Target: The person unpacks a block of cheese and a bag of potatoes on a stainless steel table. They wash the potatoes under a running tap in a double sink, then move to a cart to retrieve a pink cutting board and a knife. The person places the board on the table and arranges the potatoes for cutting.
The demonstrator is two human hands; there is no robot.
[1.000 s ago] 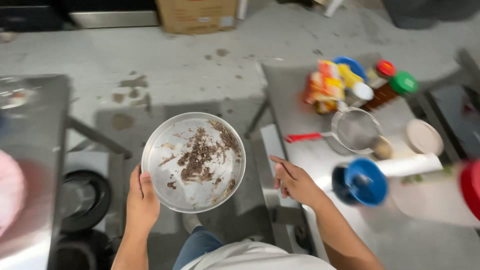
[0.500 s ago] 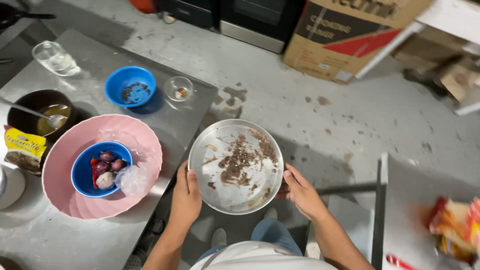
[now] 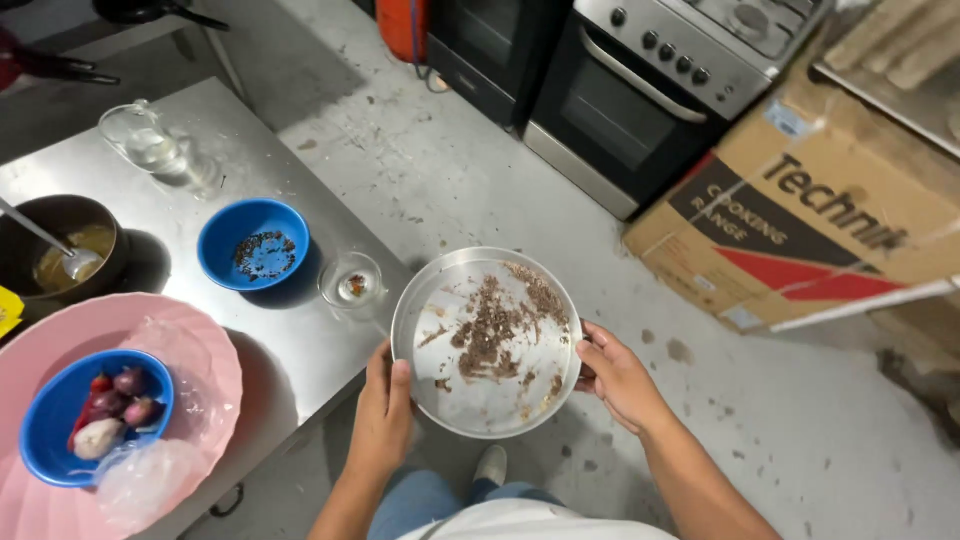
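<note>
I hold a round metal plate (image 3: 487,395) level in front of me, with brown crumbly bits spread over its middle. My left hand (image 3: 383,418) grips its near-left rim, thumb on top. My right hand (image 3: 618,378) grips the right rim. The plate hangs just off the right edge of a steel table (image 3: 270,345). Closest to it on the table are a small glass cup (image 3: 352,281) and a blue bowl (image 3: 253,243) holding dark seeds.
On the table also sit a pink plate (image 3: 205,355) carrying a blue bowl of small onions (image 3: 85,415) and clear plastic, a dark bowl with a spoon (image 3: 60,250), and a glass jug (image 3: 145,138). A stove (image 3: 660,70) and a cardboard box (image 3: 810,210) stand beyond on the concrete floor.
My view has swung left from the other counter to this table. My right hand, free a second ago, now grips the plate's rim, and the plate has come closer to the table's edge.
</note>
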